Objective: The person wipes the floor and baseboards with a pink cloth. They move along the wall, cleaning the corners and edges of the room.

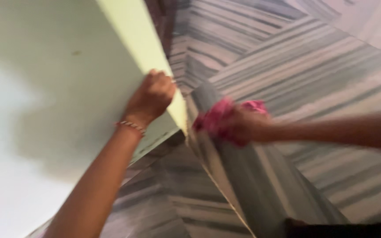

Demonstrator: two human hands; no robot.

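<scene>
Meanwhile, right hand [239, 125] presses pink cloth [219, 115] against step [261, 176].

Pink cloth [219, 115]: crumpled and bunched, blurred by motion, gripped in your right hand [239, 125] and pressed against the upper edge of the grey striped stone ledge [252, 185]. Pale green panel [67, 79]: flat, smooth, with a lighter edge strip running diagonally; your left hand [151, 98] curls over that edge near its lower corner, just beside the cloth.
</scene>
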